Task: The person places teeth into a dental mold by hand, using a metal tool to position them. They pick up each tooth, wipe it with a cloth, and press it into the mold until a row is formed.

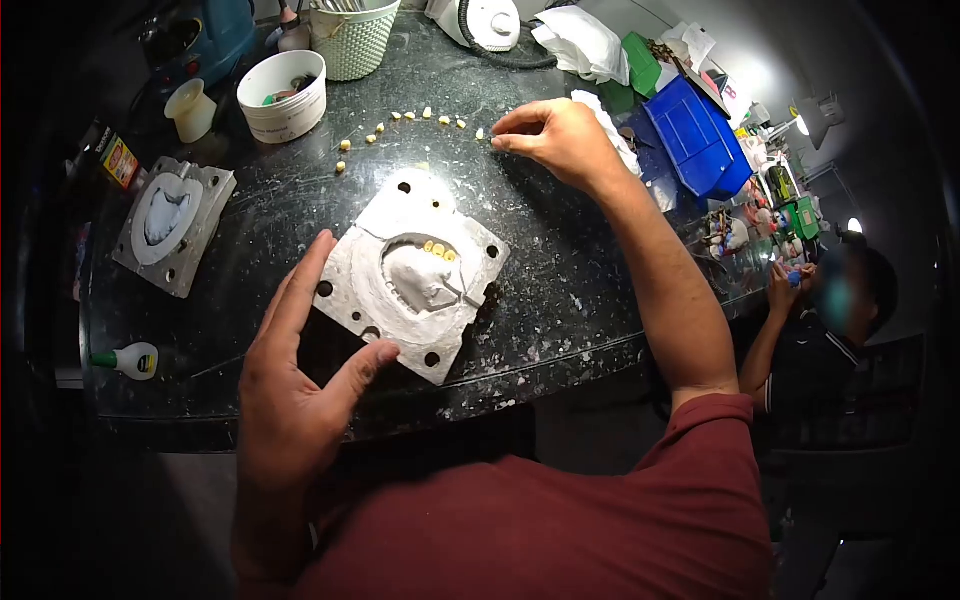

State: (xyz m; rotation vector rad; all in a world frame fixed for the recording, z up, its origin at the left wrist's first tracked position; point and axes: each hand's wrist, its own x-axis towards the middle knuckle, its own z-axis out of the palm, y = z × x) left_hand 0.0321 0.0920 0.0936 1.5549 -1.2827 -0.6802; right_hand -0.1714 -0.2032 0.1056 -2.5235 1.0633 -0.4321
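A metal denture flask half (pixel 458 338) filled with white plaster lies tilted on the dark bench. In its horseshoe-shaped mould, several yellowish artificial teeth (pixel 438 251) sit along the upper right. My left hand (pixel 300 375) grips the flask's near left side, thumb on the lower edge and fingers along the left edge. Further back, several loose artificial teeth (pixel 428 113) form an arc on the bench. My right hand (pixel 545 140) is at the arc's right end, thumb and index tips slightly apart, beside a single tooth (pixel 480 134).
Another plaster-filled flask half (pixel 180 225) lies left, with a small white bottle (pixel 137 361) nearer me. Behind stand a white tub (pixel 283 100), a woven basket (pixel 357 45) and a yellowish cup (pixel 190 110). A blue bin (pixel 697 140) is right; a co-worker (pixel 835 310) sits beyond.
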